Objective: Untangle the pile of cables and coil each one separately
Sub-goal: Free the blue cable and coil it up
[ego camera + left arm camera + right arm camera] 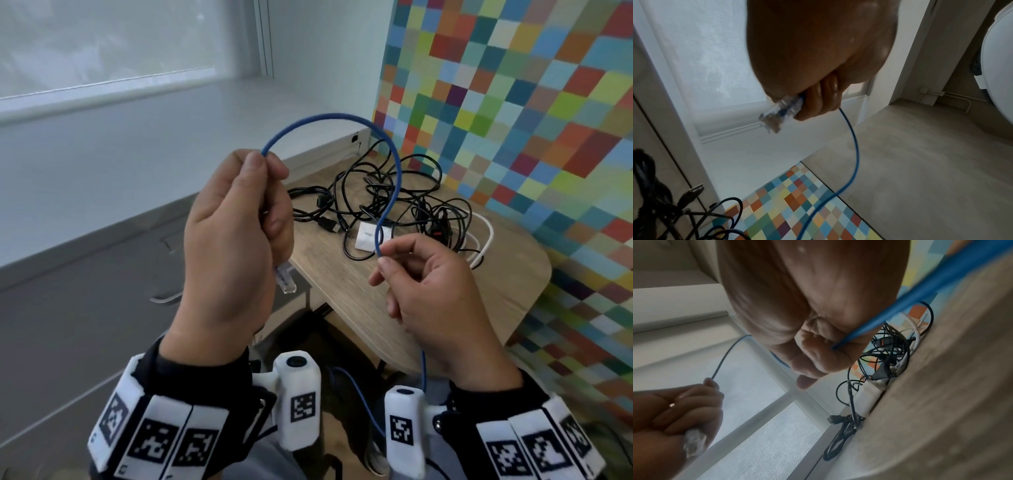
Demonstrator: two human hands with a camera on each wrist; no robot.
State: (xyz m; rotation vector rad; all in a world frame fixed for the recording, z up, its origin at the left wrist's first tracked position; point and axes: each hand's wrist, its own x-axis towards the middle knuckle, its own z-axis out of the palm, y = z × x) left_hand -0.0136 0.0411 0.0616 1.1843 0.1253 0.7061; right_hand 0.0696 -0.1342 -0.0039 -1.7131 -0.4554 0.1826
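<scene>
A thin blue network cable arches between my two hands above the table's near corner. My left hand grips it near one end, and the clear plug sticks out below the fist; the left wrist view shows that plug and the cable leaving the fingers. My right hand pinches the cable lower down, between thumb and forefinger, and the rest of the blue cable hangs toward the floor. A tangled pile of black cables lies on the wooden table.
In the pile lie a white adapter block, a white cable at its right and a black HDMI plug. A chequered multicoloured wall stands right behind the table. Grey cabinet drawers and a window sill are at the left.
</scene>
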